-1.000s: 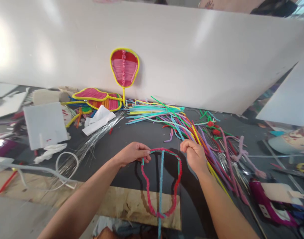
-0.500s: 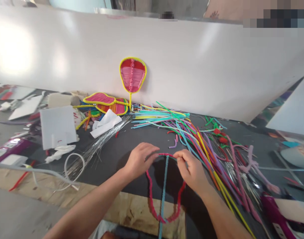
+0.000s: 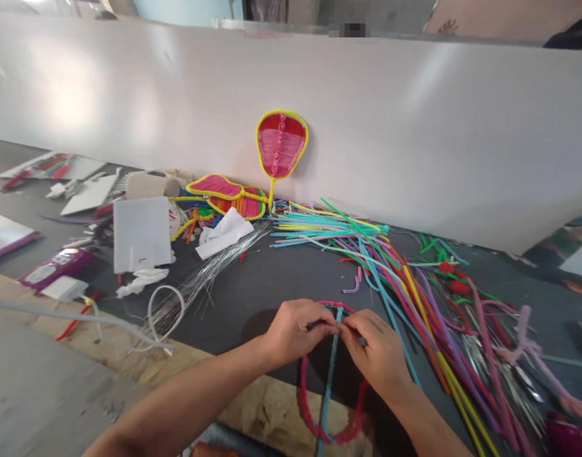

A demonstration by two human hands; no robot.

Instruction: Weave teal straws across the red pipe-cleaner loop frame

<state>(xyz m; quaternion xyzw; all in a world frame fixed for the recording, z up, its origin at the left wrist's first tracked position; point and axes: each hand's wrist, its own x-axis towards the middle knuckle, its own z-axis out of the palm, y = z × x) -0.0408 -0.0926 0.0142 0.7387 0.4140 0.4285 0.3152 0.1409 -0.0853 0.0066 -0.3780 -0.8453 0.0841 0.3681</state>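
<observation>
My left hand (image 3: 295,331) and my right hand (image 3: 379,352) meet fingertip to fingertip over the top of a red pipe-cleaner loop (image 3: 304,406) with a light blue pipe cleaner (image 3: 327,400) running down its middle. Both hands pinch the loop's top where the blue stem crosses it. The loop hangs toward me over the black mat (image 3: 252,285). Its upper arc is mostly hidden by my fingers.
A heap of coloured pipe cleaners (image 3: 395,266) spreads right of my hands. A finished red and yellow fan shape (image 3: 281,146) leans on the white board (image 3: 414,139); another (image 3: 224,190) lies flat. Thin silver wires (image 3: 209,273), a white foam square (image 3: 141,233) and white tubing (image 3: 164,304) lie left.
My hands have come together from the loop's two sides to its top middle, squeezing the loop narrower. The view has shifted left and down.
</observation>
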